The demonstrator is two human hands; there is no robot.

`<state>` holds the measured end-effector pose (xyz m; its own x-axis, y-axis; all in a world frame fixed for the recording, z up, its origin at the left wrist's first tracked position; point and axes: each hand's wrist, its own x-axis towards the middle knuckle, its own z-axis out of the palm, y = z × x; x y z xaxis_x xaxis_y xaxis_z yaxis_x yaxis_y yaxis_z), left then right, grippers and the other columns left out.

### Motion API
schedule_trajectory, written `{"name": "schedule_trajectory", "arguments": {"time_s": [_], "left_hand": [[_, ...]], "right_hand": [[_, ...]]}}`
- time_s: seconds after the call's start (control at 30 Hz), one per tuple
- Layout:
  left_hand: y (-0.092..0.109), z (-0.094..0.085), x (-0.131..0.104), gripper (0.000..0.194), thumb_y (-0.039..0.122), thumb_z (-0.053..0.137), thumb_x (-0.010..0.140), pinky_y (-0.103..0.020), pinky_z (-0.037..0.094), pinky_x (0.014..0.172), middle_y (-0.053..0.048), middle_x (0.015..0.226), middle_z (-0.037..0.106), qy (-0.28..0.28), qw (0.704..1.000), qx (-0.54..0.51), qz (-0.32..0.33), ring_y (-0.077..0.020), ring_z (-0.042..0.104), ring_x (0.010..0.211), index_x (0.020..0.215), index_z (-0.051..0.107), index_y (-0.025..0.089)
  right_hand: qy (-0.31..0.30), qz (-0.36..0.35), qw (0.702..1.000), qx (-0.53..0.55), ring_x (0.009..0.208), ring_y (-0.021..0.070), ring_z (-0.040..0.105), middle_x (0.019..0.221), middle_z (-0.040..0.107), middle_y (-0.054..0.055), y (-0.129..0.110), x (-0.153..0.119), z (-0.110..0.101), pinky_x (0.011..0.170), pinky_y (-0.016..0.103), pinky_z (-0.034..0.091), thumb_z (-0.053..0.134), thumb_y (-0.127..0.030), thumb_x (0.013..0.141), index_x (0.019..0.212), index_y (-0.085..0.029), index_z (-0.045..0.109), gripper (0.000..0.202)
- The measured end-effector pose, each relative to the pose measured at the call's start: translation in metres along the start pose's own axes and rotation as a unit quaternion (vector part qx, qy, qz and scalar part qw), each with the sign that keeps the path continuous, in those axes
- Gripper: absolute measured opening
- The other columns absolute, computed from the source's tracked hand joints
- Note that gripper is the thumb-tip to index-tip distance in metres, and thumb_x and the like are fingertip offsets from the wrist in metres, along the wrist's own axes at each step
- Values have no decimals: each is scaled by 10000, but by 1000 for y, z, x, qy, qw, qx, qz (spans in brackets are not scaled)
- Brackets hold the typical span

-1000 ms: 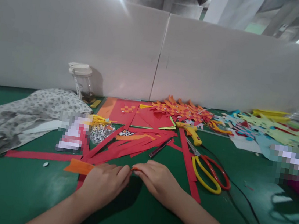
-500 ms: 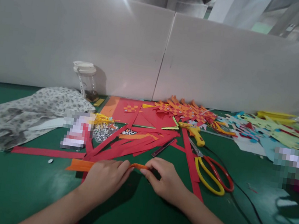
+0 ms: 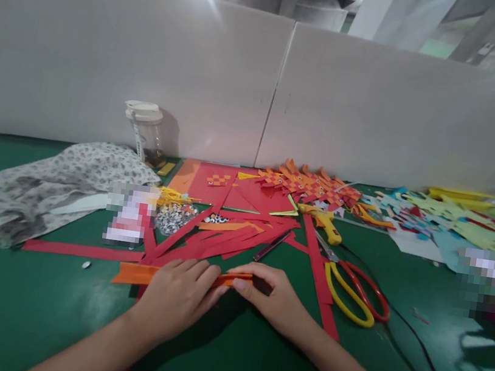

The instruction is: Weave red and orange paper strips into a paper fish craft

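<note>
Both hands grip one orange paper strip held level just above the green table. My left hand is closed around its middle, and the strip's left end sticks out past the knuckles. At the other end, my right hand pinches the strip between thumb and fingers; it looks folded lengthwise there. Beyond the hands lies a pile of red paper strips. A craft knife or dark thin tool rests beside that pile. To the right are scissors with one yellow and one red handle.
A yellow glue gun with a black cord lies behind the scissors. Woven orange-red paper fish are heaped at the back. Googly eyes, a patterned cloth and a lidded jar stand or lie left. A white partition borders the table.
My right hand's pinch has shifted inward along the orange strip, and the strip's right end now shows more, straighter and folded. The left hand keeps its hold. The view has moved slightly.
</note>
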<state>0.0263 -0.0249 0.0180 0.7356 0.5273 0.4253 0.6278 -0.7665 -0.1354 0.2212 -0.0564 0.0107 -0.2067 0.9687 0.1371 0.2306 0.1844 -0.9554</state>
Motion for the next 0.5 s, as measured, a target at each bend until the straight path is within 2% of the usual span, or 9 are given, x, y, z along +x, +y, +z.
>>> {"name": "schedule_trajectory", "arguments": {"time_s": [0.3, 0.5], "left_hand": [[1, 3, 0, 354, 375, 271, 973, -299, 368, 548, -8, 701, 605, 9, 1000, 11, 4, -196, 590, 616, 845, 547, 194], [3, 2, -1, 279, 369, 357, 953, -298, 376, 563, -14, 733, 613, -29, 999, 18, -10, -202, 597, 651, 858, 546, 188]], "right_hand": [[25, 25, 999, 7, 891, 194, 656, 960, 719, 47, 6, 1, -1, 794, 308, 509, 635, -319, 803, 950, -211, 714, 198], [39, 22, 999, 10, 865, 204, 666, 941, 724, 53, 6, 0, 0, 774, 332, 525, 656, -291, 766, 936, -201, 704, 198]]}}
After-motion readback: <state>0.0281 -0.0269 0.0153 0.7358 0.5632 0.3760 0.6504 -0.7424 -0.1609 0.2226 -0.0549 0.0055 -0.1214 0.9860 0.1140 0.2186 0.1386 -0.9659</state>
